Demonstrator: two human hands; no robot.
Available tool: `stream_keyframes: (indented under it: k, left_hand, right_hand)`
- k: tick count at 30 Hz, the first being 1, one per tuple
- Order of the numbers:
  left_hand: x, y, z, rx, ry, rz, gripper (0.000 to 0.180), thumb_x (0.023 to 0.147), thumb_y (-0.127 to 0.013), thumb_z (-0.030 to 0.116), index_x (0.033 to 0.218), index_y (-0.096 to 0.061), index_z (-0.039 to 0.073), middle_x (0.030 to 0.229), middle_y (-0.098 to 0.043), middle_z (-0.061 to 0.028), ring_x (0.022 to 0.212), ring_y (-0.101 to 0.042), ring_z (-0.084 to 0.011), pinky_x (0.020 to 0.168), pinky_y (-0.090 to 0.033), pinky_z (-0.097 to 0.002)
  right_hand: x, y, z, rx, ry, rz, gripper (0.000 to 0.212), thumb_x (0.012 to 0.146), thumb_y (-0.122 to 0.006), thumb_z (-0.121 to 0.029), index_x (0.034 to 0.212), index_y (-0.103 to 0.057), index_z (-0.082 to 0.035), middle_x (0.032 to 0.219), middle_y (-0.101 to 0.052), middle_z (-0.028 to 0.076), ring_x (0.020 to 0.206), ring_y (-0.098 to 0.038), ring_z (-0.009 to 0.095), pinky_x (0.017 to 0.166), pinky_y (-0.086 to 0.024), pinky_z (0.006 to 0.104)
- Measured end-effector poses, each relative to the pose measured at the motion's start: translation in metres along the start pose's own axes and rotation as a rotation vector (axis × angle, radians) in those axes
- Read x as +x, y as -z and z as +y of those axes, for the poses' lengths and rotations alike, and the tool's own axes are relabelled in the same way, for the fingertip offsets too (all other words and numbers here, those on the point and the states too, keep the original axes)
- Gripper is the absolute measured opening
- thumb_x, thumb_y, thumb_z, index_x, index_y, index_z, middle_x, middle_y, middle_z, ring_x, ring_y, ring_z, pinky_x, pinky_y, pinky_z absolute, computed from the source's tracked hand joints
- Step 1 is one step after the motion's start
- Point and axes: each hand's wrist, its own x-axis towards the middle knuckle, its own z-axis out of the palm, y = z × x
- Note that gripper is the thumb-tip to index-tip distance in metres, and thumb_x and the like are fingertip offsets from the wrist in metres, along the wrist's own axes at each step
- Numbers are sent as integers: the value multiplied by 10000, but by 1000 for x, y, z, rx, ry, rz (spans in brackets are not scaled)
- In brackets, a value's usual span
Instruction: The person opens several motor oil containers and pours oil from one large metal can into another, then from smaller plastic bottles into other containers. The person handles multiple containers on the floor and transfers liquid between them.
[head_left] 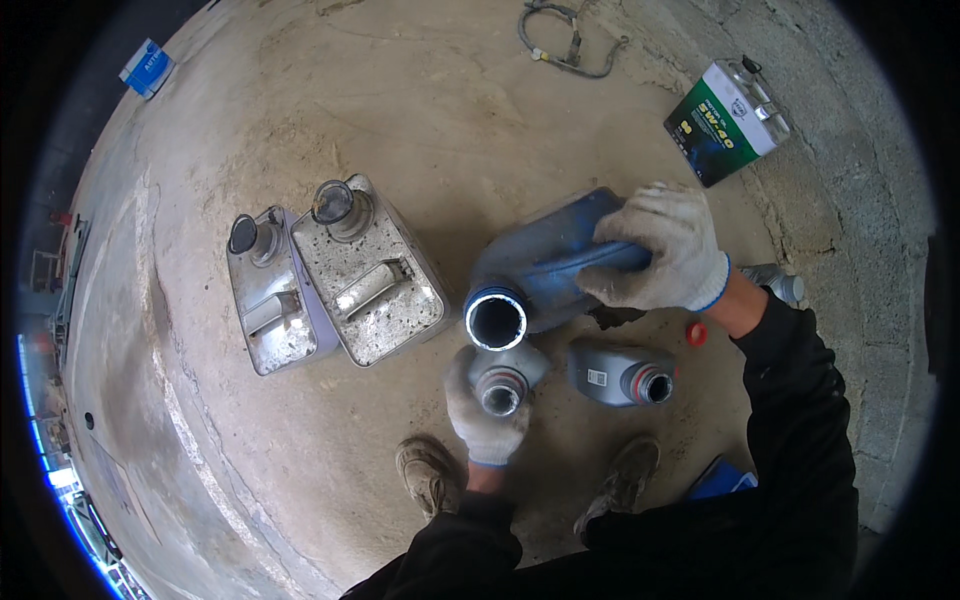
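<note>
In a pale work glove, my right hand [660, 245] is closed round the handle of a large dark blue jug [545, 255]. The jug is tilted, its wide open mouth toward me and close above a small grey plastic bottle [525, 362]. Closed round that bottle is my gloved left hand [485, 425]; the bottle's uncapped neck points up. No stream of liquid shows between the two mouths. A second uncapped grey bottle [600, 370], with a red ring at its neck, stands on the floor just right of the first. Beyond it lies a red cap ring [696, 333].
Two metal cans [375, 310] [275, 335] with spouts stand to the left. A green and white can [725, 125] sits by the rough concrete wall [850, 220], near another bottle [788, 290]. A cable [570, 62] lies far off. My shoes [428, 475] flank the work; a blue object [720, 480] lies right.
</note>
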Motion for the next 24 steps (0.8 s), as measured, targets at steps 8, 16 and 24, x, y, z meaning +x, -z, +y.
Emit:
stream_keyframes:
  k: [8,16,24]
  left_hand:
    - [-2,1,28,83,-58,12,790,633,-855,151,1341,-553,-28,1223,-641,-234,1128,-643,-404,990,-514,-442]
    - [5,2,44,139,-77,-39,718,656,-878,231,1265,-602,-31,1268,-647,-236,1153,-632,-418,1006,-504,-467]
    - [9,5,49,137,-185,-65,792,680,-891,160,1346,-482,29,1302,-646,-219,1174,-630,-426,1007,-505,-496]
  right_hand:
    - [7,4,-1,-54,143,4,375,549,-917,-297,788,-692,-115,631,-574,26,526,-563,209,508,-405,329]
    - [26,5,-2,-75,264,-51,340,512,-859,-227,777,-681,-112,621,-563,26,528,-557,215,531,-412,327]
    - [35,11,-4,-112,309,-172,353,485,-861,-189,775,-679,-101,623,-556,34,528,-538,220,535,-412,343]
